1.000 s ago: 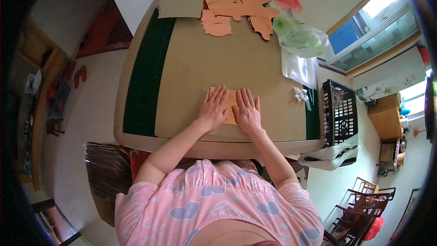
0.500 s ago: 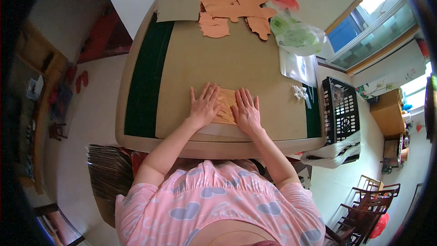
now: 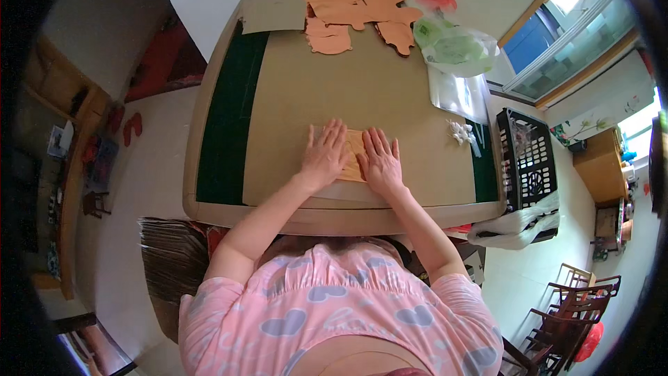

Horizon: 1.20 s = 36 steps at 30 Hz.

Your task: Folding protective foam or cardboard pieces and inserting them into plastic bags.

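My left hand [image 3: 324,155] lies flat on an orange sheet [image 3: 355,156], fingers stretched out, covering its left part. My right hand [image 3: 380,162] rests flat along the sheet's right edge, fingers extended and slightly apart. The sheet seems to lie inside a clear plastic bag [image 3: 348,193], whose pale see-through edge shows below it, near the table's front edge. Much of the sheet is hidden under my palms.
A brown board [image 3: 306,90] covers the table's middle. Orange cut-out shapes [image 3: 358,5] and a grey-brown cardboard sheet [image 3: 275,10] lie at the far edge. To the right are plastic bags [image 3: 456,47], clear sleeves [image 3: 459,94], small white pieces [image 3: 460,132] and a black crate [image 3: 527,160].
My left hand has slid right across the sheet, closer to my right hand. The visible strip of orange is narrower and looks less wrinkled. The view has shifted slightly.
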Motion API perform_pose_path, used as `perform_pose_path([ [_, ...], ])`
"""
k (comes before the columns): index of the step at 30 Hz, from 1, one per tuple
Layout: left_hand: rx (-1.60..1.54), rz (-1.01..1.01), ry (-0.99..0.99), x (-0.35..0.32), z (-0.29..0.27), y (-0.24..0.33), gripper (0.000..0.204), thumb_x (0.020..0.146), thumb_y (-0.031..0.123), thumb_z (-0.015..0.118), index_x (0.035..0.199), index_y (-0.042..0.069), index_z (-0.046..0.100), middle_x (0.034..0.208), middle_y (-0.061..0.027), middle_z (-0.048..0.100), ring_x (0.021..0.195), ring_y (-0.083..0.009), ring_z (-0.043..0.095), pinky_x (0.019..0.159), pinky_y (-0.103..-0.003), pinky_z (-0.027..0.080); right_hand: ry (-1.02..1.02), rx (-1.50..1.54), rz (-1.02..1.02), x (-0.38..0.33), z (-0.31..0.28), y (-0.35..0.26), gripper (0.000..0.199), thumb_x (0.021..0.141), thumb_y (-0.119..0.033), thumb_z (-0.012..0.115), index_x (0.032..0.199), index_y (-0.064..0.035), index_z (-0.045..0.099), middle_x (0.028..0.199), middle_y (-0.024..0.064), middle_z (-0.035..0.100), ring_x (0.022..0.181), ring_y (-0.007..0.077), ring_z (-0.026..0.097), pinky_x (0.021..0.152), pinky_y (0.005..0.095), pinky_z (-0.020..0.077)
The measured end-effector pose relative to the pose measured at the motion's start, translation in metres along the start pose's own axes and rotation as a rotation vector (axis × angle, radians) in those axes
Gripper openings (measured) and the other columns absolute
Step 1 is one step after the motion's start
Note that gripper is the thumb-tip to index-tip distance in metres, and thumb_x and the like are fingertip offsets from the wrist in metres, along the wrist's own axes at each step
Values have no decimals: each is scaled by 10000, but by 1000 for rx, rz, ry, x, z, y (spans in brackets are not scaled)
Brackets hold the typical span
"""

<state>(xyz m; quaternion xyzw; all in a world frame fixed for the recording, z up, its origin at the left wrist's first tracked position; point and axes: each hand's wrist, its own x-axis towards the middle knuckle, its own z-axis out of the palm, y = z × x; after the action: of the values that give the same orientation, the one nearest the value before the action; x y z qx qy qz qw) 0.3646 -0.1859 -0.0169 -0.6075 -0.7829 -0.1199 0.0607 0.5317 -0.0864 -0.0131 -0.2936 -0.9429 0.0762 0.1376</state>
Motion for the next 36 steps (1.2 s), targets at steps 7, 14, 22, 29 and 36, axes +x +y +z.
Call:
perform_pose_path([
  [7, -128, 52, -81, -25, -4, -5, 688, 905, 459, 521, 1464, 109, 325, 1555, -61, 252, 1449, -236, 191, 1113, -648, 131, -41, 21, 7, 0, -7, -5, 555, 981, -349, 431, 1452, -67, 344, 1513, 135, 326, 1422, 289, 254, 1141, 537, 172],
  [14, -106, 62, -58, -25, 0, -6, 714, 890, 459, 543, 1476, 130, 302, 1562, -56, 236, 1448, -236, 196, 1111, -650, 139, -118, -21, -249, -62, -26, -32, 527, 879, -227, 584, 1379, -95, 481, 1514, 104, 331, 1431, 274, 247, 1141, 573, 145],
  [22, -147, 55, -87, -24, -5, -8, 740, 895, 471, 533, 1495, 136, 257, 1572, -62, 203, 1456, -236, 166, 1124, -642, 99, -185, -77, -8, -94, -76, 20, 469, 909, -160, 513, 1376, -122, 495, 1526, 109, 309, 1431, 309, 234, 1132, 585, 140],
  [29, -92, 69, -91, -24, -4, -6, 726, 892, 457, 538, 1490, 141, 276, 1564, -56, 235, 1446, -231, 199, 1117, -645, 133, -27, 104, -91, -49, -48, -4, 440, 931, -161, 502, 1356, -52, 482, 1427, 131, 451, 1340, 305, 396, 1118, 473, 280],
  [36, -125, 65, -17, -27, -1, -6, 727, 883, 461, 551, 1482, 140, 292, 1559, -53, 246, 1441, -222, 212, 1116, -646, 131, -138, -72, -32, -61, -59, 22, 436, 909, -167, 523, 1332, -65, 495, 1433, 96, 447, 1365, 249, 369, 1104, 481, 289],
])
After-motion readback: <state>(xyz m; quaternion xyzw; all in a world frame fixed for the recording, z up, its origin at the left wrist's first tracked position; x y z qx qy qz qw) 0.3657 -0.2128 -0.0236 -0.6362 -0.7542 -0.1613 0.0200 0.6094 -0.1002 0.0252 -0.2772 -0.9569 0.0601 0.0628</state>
